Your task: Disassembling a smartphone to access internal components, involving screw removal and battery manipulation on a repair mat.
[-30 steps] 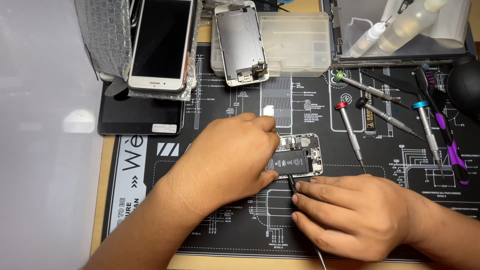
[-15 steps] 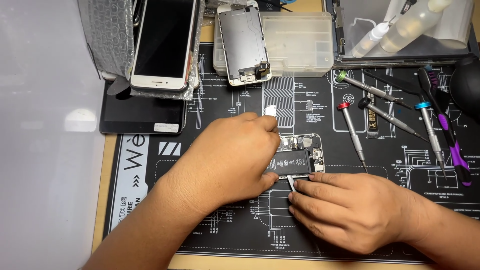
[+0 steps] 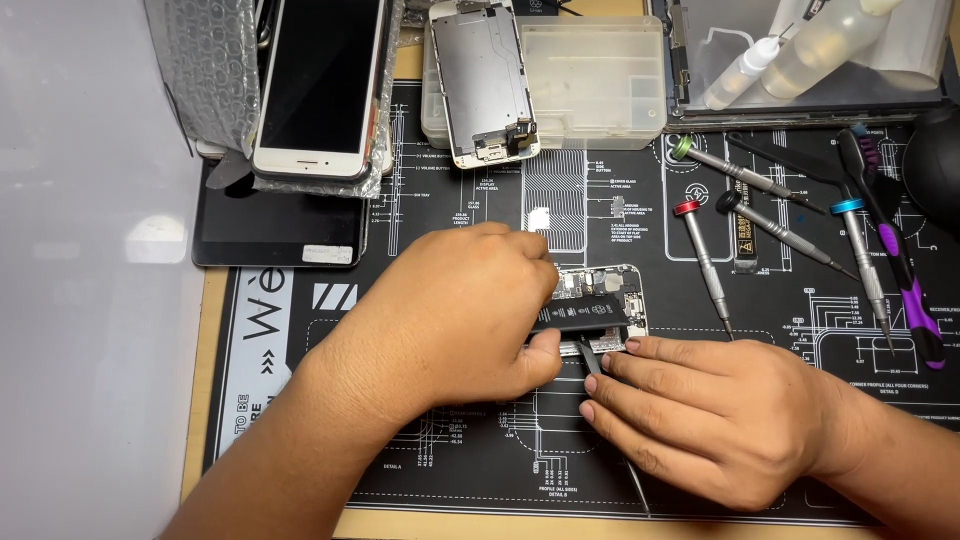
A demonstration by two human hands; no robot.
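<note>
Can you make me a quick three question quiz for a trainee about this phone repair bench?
1. True or false: the left hand rests on the opened phone.
2. Which cap colour has the screwdriver closest to the opened phone: A green, B red, C blue?
3. What lies under the phone and the tools?

Key
1. True; it covers the phone's left part, thumb at the lower edge.
2. B, the red-capped screwdriver.
3. A black repair mat with white diagrams. The right hand rests on it, holding a thin metal tool at the phone's lower edge.
</note>
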